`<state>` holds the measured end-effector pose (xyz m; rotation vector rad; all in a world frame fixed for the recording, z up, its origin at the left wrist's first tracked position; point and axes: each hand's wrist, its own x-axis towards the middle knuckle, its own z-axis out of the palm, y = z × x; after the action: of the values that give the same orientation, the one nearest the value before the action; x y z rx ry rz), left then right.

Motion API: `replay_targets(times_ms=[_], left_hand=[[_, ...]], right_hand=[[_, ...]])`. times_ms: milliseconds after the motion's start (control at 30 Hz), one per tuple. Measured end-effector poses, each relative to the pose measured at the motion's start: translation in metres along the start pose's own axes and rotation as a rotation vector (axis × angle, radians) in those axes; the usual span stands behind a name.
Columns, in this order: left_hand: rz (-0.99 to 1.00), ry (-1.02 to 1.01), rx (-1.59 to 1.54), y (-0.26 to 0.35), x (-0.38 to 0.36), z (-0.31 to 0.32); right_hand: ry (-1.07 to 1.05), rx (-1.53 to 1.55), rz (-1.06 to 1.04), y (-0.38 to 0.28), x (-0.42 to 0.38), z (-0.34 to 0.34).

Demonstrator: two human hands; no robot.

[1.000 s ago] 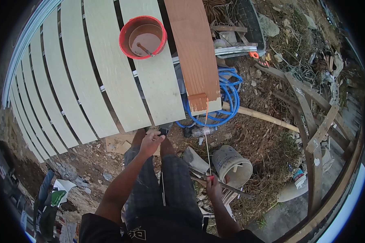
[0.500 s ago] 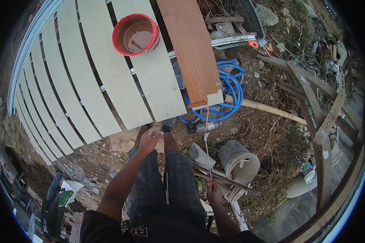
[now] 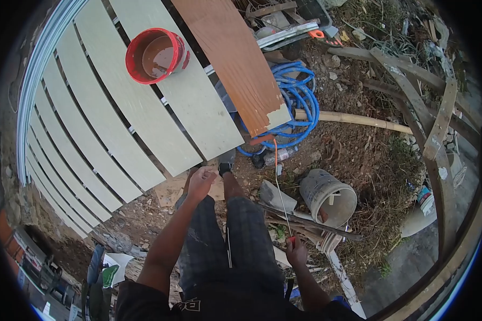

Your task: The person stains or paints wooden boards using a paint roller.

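My right hand (image 3: 296, 252) is wrapped round the red grip of a long thin paint roller (image 3: 262, 139), whose head is at the near end of a board. That board (image 3: 230, 59) is coated brown, with a pale patch at its near corner. My left hand (image 3: 201, 182) is held in front of my legs with its fingers curled; whether anything small is in it cannot be made out. A red bucket (image 3: 154, 56) with brown liquid stands on the pale boards (image 3: 198, 107).
A coiled blue hose (image 3: 305, 101) lies beyond the brown board's end, beside a bamboo pole (image 3: 359, 119). A grey bucket (image 3: 332, 198) lies tipped at the right. Wooden framing (image 3: 432, 150) stands farther right, and rubble covers the ground.
The roller head has moved from the brown board's surface to just off its near edge. The view has shifted, so the boards and red bucket appear farther left. The right hand still holds the handle.
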<state>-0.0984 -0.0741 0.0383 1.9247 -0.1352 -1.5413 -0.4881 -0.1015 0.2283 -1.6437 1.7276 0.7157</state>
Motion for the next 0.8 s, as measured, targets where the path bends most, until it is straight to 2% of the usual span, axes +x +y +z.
replay_targets(times_ms=[67, 133, 233, 367, 433, 467, 500, 667, 800], left_hand=[[-0.01, -0.02, 0.026, 0.006, -0.006, 0.0], [-0.01, -0.033, 0.056, 0.014, -0.01, 0.0], [-0.047, -0.055, -0.103, 0.013, -0.019, -0.008], [-0.114, -0.121, -0.059, 0.016, -0.031, -0.027], [-0.114, -0.137, -0.029, 0.01, -0.032, -0.037], [-0.139, -0.136, -0.031, 0.004, -0.03, -0.044], [-0.121, -0.166, -0.011, -0.001, -0.029, -0.054], [-0.101, -0.16, 0.162, -0.025, -0.017, -0.108], [-0.157, -0.14, 0.277, -0.038, -0.014, -0.146]], right_hand=[[-0.023, -0.015, 0.104, 0.002, -0.011, 0.002], [0.032, 0.078, 0.059, 0.003, -0.024, 0.011], [0.065, 0.212, 0.063, -0.018, -0.037, 0.017], [-0.006, 0.293, 0.152, -0.048, -0.039, 0.066], [0.063, 0.386, 0.155, -0.068, -0.037, 0.099], [0.113, 0.44, 0.15, -0.077, -0.041, 0.116], [0.076, 0.452, 0.237, -0.103, -0.039, 0.104], [0.11, 0.529, 0.261, -0.148, 0.003, 0.142], [0.188, 0.581, 0.26, -0.164, -0.03, 0.182]])
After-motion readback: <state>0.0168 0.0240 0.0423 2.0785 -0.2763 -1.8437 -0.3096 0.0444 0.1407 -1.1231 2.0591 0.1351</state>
